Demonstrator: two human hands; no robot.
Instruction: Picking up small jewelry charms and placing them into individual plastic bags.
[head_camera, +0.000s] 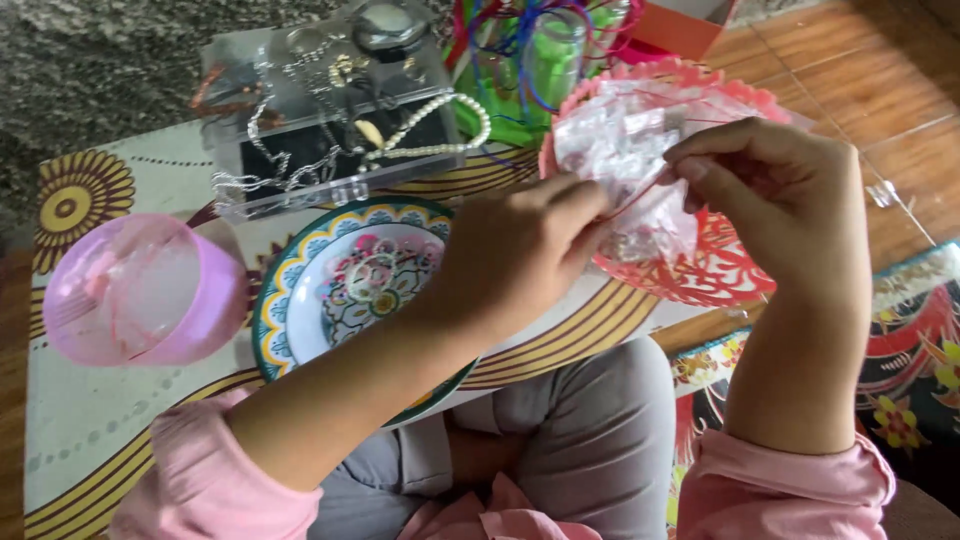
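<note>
Wooden floor boards run along the far right, and a low surface (100, 420) covered with a cream cloth bearing brown and yellow rings sits in front of the person's grey-trousered knees. Both hands meet above its right part. The left hand (515, 255) has its fingers (585, 205) pinched shut on a thin red thread (640, 195) and the edge of a small clear plastic bag (625, 165) of tiny shiny pieces. The right hand (790, 200) curls its fingers (700, 160) closed on the same bag from the far right side. Just behind the bag lies a red cut-out tray (730, 275) with a lacy rim.

Nearer and to the left, partly under the left forearm, a patterned plate (300, 300) with a yellow scalloped border holds pink and white rings (370, 275). Left of it stands a translucent pink bowl (140, 290). Beyond the plate, a clear plastic box (330, 190) carries a string of white pearls (430, 125) and silver chains (290, 90). A green object wound with coloured cords (530, 50) stands at the far edge, near an orange box (680, 25).
</note>
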